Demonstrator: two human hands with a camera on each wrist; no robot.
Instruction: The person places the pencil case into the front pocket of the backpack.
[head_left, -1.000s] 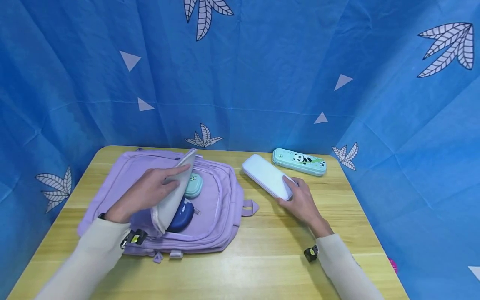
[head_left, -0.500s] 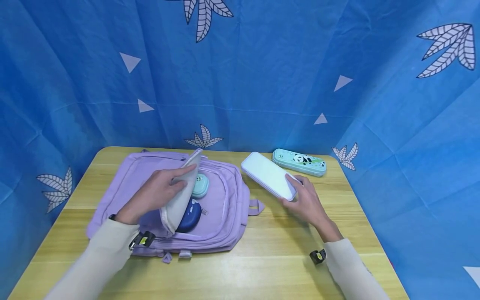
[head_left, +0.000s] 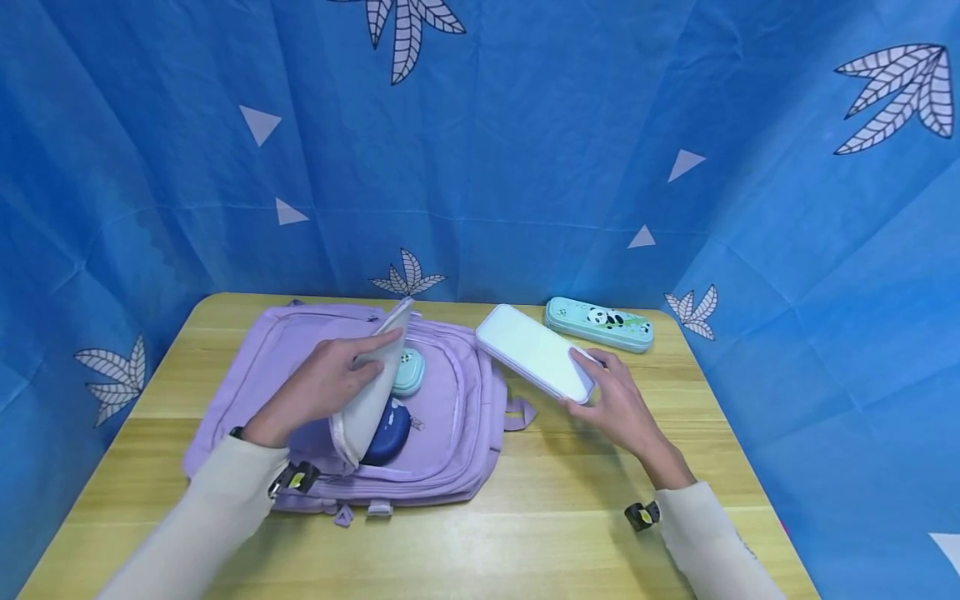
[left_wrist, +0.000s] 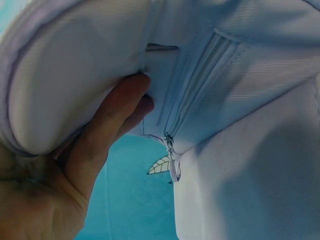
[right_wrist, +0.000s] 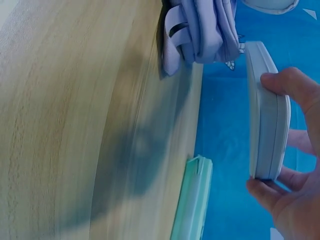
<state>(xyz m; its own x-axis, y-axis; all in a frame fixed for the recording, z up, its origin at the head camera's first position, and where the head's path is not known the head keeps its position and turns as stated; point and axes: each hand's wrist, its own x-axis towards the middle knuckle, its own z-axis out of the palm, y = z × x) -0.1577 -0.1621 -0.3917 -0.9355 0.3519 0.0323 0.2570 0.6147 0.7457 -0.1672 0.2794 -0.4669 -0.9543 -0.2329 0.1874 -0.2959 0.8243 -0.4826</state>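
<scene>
One white case in right grip

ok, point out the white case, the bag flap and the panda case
White case point(head_left: 536, 353), head view: middle of its broad face.
Bag flap point(head_left: 371, 403), head view: on its pale side.
Panda case point(head_left: 599, 322), head view: printed lid, near its middle.

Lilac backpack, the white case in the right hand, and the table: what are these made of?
Lilac backpack: matte woven fabric, probably synthetic; the left wrist view shows fine ribbing and stitched seams.
White case: smooth, perhaps plastic or a coated shell; it keeps a stiff, flat shape, with a line along its side.
Table: wood or wood-look laminate, lightly glossy, with visible grain.
</scene>
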